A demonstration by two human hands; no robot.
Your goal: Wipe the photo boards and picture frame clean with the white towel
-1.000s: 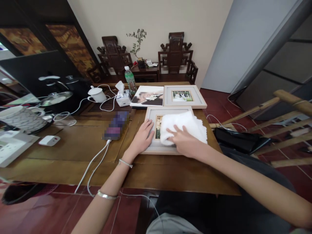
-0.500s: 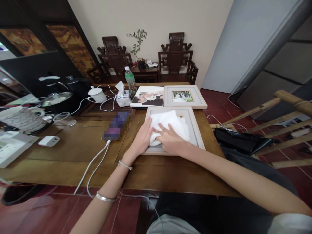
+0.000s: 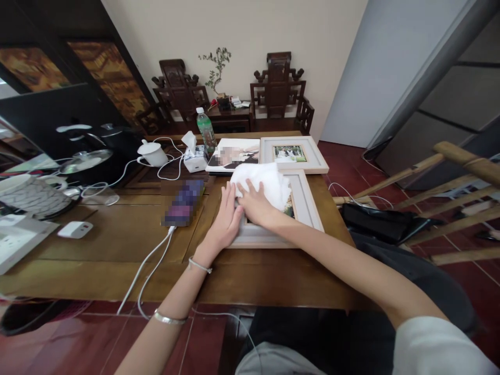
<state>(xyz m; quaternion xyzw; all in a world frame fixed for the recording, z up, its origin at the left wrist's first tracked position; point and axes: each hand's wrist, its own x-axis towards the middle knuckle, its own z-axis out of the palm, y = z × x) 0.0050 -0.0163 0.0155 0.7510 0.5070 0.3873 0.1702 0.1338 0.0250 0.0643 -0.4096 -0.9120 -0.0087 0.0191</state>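
A pale wooden picture frame (image 3: 300,195) lies face up near the front edge of the table, with part of its photo (image 3: 289,209) showing. Over its upper part sits a folded white cloth (image 3: 275,182). My right hand (image 3: 255,203) holds the cloth pressed down, fingers spread across it. Along the frame's left side rests my left hand (image 3: 226,221), open, its fingers stretched forward beside the cloth and touching its edge. Much of the photo is hidden by the cloth and my right hand.
Behind lie a second framed photo (image 3: 291,154) and a white photo panel (image 3: 234,154). To the left are a phone (image 3: 183,203) on a white cable, a tissue box (image 3: 195,158), a green-labelled bottle (image 3: 205,127), a lidded cup (image 3: 152,154) and a charger (image 3: 75,229).
My right hand has slid the cloth up and to the left over the frame, baring more of the photo. My left hand stays at the frame's left side.
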